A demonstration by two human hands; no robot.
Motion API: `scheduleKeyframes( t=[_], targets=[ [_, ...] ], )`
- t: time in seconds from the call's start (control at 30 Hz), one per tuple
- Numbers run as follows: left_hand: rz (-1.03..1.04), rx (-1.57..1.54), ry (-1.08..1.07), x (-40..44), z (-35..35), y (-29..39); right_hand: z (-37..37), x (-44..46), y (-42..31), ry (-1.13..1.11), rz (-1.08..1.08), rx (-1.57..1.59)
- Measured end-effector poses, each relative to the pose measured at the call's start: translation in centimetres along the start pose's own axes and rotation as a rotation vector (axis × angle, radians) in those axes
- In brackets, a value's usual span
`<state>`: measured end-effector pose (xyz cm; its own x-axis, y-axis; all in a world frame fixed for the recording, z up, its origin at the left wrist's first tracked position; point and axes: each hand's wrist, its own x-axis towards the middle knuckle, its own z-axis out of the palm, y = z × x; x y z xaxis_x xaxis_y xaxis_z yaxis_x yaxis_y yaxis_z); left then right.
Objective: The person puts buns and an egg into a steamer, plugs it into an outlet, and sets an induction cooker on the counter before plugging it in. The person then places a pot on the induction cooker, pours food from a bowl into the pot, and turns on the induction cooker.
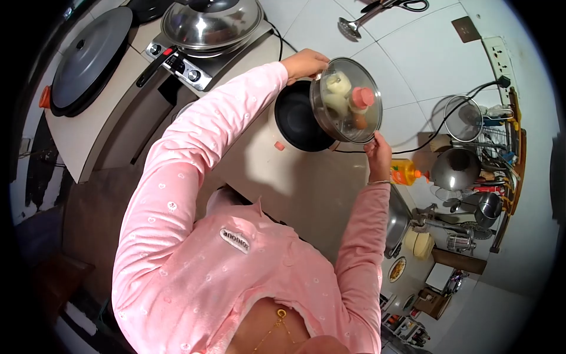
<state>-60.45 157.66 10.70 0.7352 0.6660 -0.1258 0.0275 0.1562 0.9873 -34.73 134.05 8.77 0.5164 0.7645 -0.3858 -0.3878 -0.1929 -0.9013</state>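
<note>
Both hands hold up a steamer basket (316, 100) topped with a glass lid that has a pink knob (362, 97). Through the glass I see pale buns (338, 84) and a brown egg (359, 121). My left hand (305, 64) grips the basket's far left rim. On the near right rim, the fingers of my right hand (379, 154) are closed. Below and left of the basket sits a black-lined electric pot (302, 118) on the counter, partly covered by it. A small pink part (279, 146) shows at the pot's near side.
A lidded steel wok (212, 26) stands on a cooker at left, near a big dark pan lid (91, 59). At right are an orange soap bottle (403, 172), a sink (398, 221) and hanging utensils. A black cord (413, 147) runs to a wall socket strip (500, 62).
</note>
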Motion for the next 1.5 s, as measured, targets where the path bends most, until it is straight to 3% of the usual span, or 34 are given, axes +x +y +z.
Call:
scheduleKeyframes(
  t=[0.37, 0.87, 1.27, 1.33, 1.37, 1.4, 1.47, 1.5],
  targets=[
    [-0.141, -0.085, 0.089, -3.0, -1.2, -8.3, 0.9, 0.6, 9.6, 0.125, 0.085, -0.095],
    [-0.060, -0.073, 0.221, -3.3, -1.8, -12.6, 2.7, 0.0, 10.4, 0.213, -0.004, -0.174],
    [-0.163, 0.039, 0.151, -2.9, -2.8, -12.4, 3.3, -1.0, 10.7, 0.136, 0.067, -0.130],
    [-0.123, -0.058, 0.128, -2.7, -3.0, -13.3, 1.5, -0.2, 13.4, 0.022, 0.021, 0.060],
    [-0.161, 0.050, 0.141, -2.5, -4.0, -13.8, 1.8, -0.5, 13.8, 0.089, -0.013, 0.038],
    [-0.139, 0.028, 0.124, -3.9, -2.8, -11.3, 1.2, -1.2, 14.8, -0.035, -0.156, 0.148],
    [-0.100, 0.019, 0.274, -2.0, -5.1, -15.8, 1.5, -3.0, 14.0, 0.179, -0.037, 0.040],
    [0.025, 0.015, 0.336, -0.7, -6.3, -18.0, 0.8, -5.1, 13.9, 0.216, -0.048, 0.021]
  ],
)
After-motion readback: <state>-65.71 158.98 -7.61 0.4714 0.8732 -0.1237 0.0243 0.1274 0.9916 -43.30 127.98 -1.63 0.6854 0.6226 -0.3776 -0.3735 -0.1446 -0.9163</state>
